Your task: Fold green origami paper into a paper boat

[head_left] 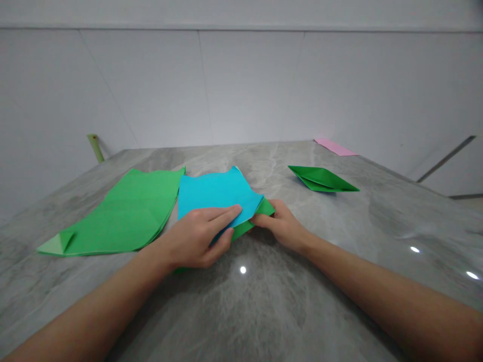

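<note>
Pinching thin blue paper [215,193], perhaps creased

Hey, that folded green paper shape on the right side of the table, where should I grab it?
Pinch the folded green shape at its layered middle, probably from the near long edge; it lies flat and both ends taper to thin, flimsy points.

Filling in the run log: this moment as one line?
left hand: pinching blue sheet edge | right hand: pinching its right corner, green sheet beneath | table: green stack left, folded green paper, pink sheet far right
</note>
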The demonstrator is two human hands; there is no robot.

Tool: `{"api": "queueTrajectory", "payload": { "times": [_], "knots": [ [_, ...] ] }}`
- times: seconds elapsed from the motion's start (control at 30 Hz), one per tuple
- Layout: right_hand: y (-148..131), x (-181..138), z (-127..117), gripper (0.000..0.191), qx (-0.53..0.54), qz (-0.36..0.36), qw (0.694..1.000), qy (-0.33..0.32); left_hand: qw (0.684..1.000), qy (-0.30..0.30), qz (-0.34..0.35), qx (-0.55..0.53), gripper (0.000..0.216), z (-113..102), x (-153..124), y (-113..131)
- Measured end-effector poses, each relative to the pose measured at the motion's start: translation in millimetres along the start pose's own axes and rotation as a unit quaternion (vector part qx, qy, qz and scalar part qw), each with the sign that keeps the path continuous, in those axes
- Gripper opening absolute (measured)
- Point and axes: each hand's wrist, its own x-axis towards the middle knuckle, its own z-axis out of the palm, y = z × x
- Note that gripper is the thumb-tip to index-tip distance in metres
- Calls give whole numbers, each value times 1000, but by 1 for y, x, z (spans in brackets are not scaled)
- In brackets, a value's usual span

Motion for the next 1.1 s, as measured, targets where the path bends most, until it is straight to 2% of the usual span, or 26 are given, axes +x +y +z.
{"api": "queueTrajectory", "payload": {
  "times": [0.13,0.23,0.33,0.37,0.47,0.53,0.63,0.7,0.77,0.8,0.87,0.9,0.97,1.03,1.07,1.1],
  "knots": [
    [-2,4,0,22,29,31,998,53,995,-5,16,93,35,3,-1,-5],
    [-1,6,-1,20,32,63,994,84,991,-4,17,131,41,1,-4,-16],
    [-1,8,-4,17,18,141,984,107,984,65,4,166,47,-8,-9,-30],
    [0,9,-4,16,8,168,979,116,978,106,-6,180,48,-13,-11,-35],
    [0,12,-7,14,-14,215,964,153,932,259,-37,251,48,-30,-19,-50],
    [1,13,-11,14,-38,227,957,177,919,273,-81,273,43,-43,-26,-60],
    [1,14,-18,17,-93,242,945,198,872,325,-149,333,26,-60,-39,-76],
    [0,14,-25,21,-153,254,935,193,831,377,-182,365,23,-69,-48,-86],
    [-3,13,-31,25,-226,263,923,168,801,391,-228,391,24,-79,-57,-93],
    [-5,13,-34,28,-256,269,916,153,793,375,-264,401,23,-84,-60,-95],
    [-8,14,-40,33,-279,282,908,139,812,262,-338,399,23,-94,-65,-96],
    [-9,15,-42,36,-279,289,905,139,796,249,-369,411,22,-100,-65,-96],
    [-10,17,-44,40,-275,305,900,144,799,139,-434,393,25,-111,-63,-95],
    [-10,19,-45,43,-266,317,899,142,811,-42,-477,335,28,-119,-61,-95],
    [-10,19,-44,43,-260,322,900,138,805,-139,-498,290,27,-122,-62,-97],
    [-11,18,-44,43,-251,325,902,134,789,-197,-524,253,22,-124,-64,-100]
  ]
}}
